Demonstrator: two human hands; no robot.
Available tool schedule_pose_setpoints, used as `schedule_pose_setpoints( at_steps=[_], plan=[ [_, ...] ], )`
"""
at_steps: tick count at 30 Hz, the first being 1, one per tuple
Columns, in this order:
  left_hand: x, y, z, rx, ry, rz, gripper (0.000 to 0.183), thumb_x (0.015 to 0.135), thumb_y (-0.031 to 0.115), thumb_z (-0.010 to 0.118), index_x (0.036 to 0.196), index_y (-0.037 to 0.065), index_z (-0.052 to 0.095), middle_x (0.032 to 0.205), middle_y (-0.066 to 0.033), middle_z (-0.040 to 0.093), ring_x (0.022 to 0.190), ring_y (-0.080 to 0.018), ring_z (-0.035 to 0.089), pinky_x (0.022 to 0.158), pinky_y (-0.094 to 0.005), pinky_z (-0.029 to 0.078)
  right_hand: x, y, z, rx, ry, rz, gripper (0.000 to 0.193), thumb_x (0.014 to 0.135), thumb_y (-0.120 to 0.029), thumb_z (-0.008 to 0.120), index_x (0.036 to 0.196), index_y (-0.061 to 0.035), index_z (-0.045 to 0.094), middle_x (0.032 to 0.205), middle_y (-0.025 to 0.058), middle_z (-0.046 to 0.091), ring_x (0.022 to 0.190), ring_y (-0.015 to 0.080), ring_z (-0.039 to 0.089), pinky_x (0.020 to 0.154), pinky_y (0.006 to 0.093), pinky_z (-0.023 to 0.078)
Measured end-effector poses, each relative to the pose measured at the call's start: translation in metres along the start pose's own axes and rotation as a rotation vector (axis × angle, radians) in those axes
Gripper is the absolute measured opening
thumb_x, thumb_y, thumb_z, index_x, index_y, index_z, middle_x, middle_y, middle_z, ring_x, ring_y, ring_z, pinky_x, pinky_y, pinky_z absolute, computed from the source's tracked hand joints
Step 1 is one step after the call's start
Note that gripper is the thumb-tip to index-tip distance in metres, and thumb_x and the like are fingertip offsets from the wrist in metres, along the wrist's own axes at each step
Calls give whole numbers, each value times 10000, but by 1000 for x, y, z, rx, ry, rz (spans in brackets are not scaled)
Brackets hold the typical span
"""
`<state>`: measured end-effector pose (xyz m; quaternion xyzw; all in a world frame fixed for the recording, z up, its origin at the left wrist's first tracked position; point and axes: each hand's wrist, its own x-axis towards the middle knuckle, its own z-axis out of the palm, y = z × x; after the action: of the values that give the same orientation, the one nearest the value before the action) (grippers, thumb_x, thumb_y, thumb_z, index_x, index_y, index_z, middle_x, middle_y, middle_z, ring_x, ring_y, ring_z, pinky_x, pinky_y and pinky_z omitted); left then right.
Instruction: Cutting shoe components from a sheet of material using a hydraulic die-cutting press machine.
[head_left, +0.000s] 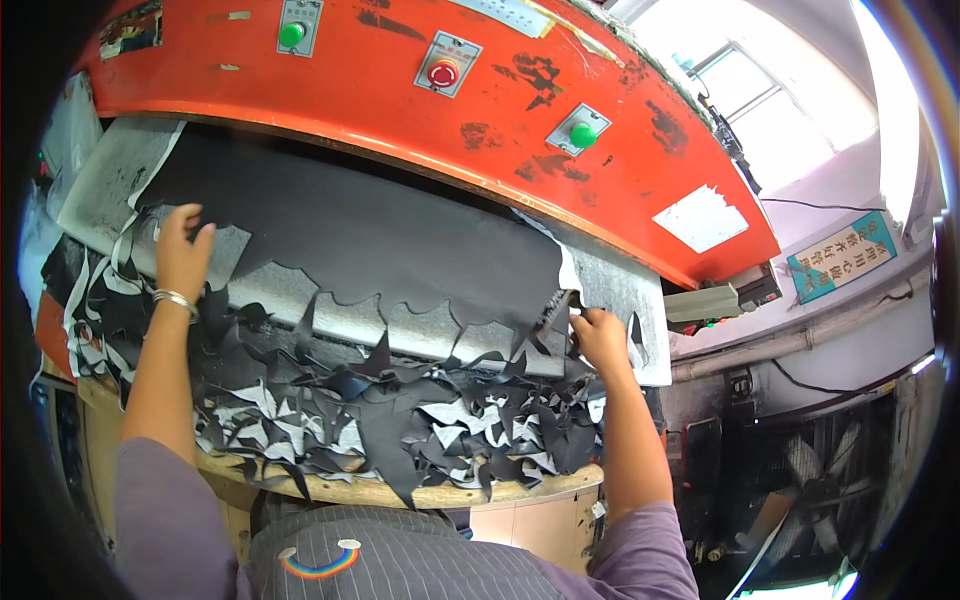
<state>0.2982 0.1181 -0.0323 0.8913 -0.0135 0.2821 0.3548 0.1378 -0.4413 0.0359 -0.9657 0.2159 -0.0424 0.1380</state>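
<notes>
A wide black sheet of leather-like material (370, 230) lies on the pale bed of a red press, its near edge cut in scalloped curves. My left hand (183, 248) is over the sheet's left near corner, fingers bent and apart, and nothing shows between them. My right hand (602, 340) has its fingers closed on the sheet's edge strip (562, 315) at the right near corner. Between my hands and my body, pointed black and white offcuts (400, 420) lie heaped.
The press's red beam (360, 75) spans above the sheet, with a red stop button (443, 73) and green buttons (582, 135). A wooden edge (440, 493) runs before my apron. More scrap strips (95, 310) hang at the left. A dark standing fan (815, 470) is at the right.
</notes>
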Motion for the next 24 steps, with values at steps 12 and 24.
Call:
schedule_pose_setpoints(
  at_steps=[12, 24],
  plan=[
    [-112, 294, 150, -444, -621, 82, 235, 806, 196, 688, 988, 51, 652, 980, -117, 679, 833, -223, 645, 745, -330, 502, 93, 21, 31, -186, -289, -148, 351, 833, -332, 628, 993, -27, 695, 972, 217, 672, 951, 371, 640, 848, 429, 496],
    [-170, 363, 248, -50, -866, 278, 984, 744, 353, 731, 1449, -52, 176, 1431, -247, 359, 1383, -329, 282, 1132, -436, 201, 56, 131, 51, 371, -32, -441, 837, 718, -345, 798, 1362, 33, 420, 1286, 217, 550, 1210, 347, 515, 994, 388, 410]
  ],
)
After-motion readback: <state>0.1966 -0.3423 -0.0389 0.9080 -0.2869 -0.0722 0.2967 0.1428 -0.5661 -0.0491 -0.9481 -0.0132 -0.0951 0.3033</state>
